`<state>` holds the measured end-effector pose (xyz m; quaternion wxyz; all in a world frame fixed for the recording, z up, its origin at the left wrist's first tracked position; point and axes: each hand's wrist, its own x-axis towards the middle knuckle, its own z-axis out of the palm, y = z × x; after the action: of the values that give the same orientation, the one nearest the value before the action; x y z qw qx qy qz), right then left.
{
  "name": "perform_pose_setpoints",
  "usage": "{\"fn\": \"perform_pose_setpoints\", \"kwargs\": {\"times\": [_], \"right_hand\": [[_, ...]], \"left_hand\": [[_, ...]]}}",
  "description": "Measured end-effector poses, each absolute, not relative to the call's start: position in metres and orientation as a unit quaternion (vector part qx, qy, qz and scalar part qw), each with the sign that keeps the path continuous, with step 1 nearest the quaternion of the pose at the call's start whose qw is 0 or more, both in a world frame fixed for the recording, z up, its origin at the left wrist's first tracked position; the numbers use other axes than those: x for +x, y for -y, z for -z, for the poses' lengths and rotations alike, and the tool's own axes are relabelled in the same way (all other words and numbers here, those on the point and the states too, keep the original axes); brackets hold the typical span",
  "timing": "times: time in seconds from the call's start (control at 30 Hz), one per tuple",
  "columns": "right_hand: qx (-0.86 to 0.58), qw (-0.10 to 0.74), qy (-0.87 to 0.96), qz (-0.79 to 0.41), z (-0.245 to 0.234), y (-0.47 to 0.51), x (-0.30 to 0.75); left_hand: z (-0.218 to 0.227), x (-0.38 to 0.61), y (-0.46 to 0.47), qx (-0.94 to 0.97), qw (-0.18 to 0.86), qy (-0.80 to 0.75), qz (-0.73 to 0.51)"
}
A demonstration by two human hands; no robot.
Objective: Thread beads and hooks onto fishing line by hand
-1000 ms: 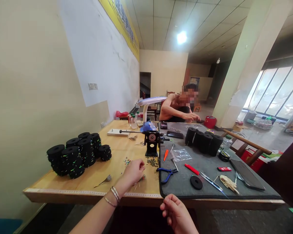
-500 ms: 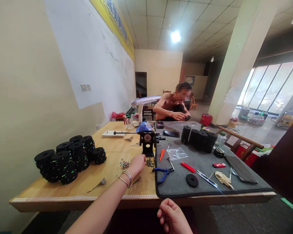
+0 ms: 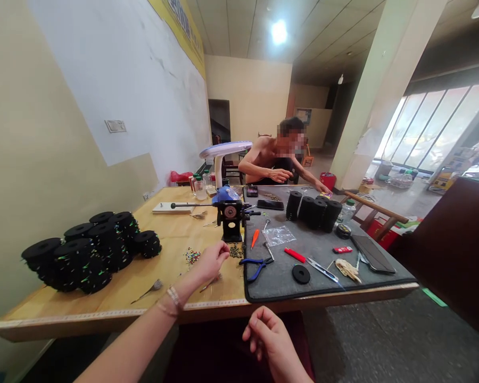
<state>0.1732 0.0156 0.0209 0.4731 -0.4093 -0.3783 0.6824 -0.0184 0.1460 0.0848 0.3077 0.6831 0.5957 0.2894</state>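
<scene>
Black spools (image 3: pixel 83 250) flecked green, yellow; grey mat (image 3: pixel 327 255); blue-handled pliers (image 3: pixel 255 264); red lighter (image 3: pixel 294 255); orange cutter (image 3: pixel 255 238); pale wood table (image 3: pixel 171 239).

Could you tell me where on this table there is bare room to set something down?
The wooden table is bare along its near edge, between the black spools and the left hand. More bare wood lies behind the spools toward the white board. The grey mat is crowded with pliers, scissors and a phone.
</scene>
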Motion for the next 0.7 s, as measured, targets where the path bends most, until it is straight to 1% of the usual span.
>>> {"fn": "perform_pose_setpoints", "kwargs": {"times": [0.1,0.13,0.17,0.2,0.23,0.3,0.4,0.47,0.7], "right_hand": [[-0.419,0.468,0.406,-0.664,-0.027,-0.008,0.168],[-0.42,0.468,0.414,-0.658,-0.028,-0.006,0.166],[-0.42,0.469,0.423,-0.652,-0.027,-0.004,0.163],[-0.419,0.47,0.431,-0.647,-0.025,-0.003,0.161],[-0.415,0.471,0.437,-0.644,-0.023,-0.002,0.158],[-0.414,0.468,0.444,-0.642,-0.018,0.0,0.154],[-0.433,0.448,0.446,-0.643,-0.011,0.001,0.149],[-0.447,0.431,0.451,-0.642,-0.008,0.001,0.147],[-0.449,0.42,0.456,-0.643,-0.007,-0.001,0.141]], "left_hand": [[-0.074,-0.015,-0.093,0.655,0.391,-0.562,-0.321],[-0.067,-0.012,-0.074,0.631,0.434,-0.548,-0.337],[-0.06,-0.008,-0.057,0.543,0.542,-0.507,-0.393],[-0.052,-0.004,-0.043,0.453,0.628,-0.468,-0.426],[-0.044,0.001,-0.03,0.377,0.684,-0.44,-0.444],[-0.03,0.008,-0.015,0.246,0.749,-0.407,-0.462],[-0.015,0.013,-0.008,0.101,0.783,-0.393,-0.472],[-0.01,0.014,-0.009,0.046,0.787,-0.393,-0.473],[-0.003,0.012,-0.011,-0.021,0.792,-0.389,-0.471]]}}
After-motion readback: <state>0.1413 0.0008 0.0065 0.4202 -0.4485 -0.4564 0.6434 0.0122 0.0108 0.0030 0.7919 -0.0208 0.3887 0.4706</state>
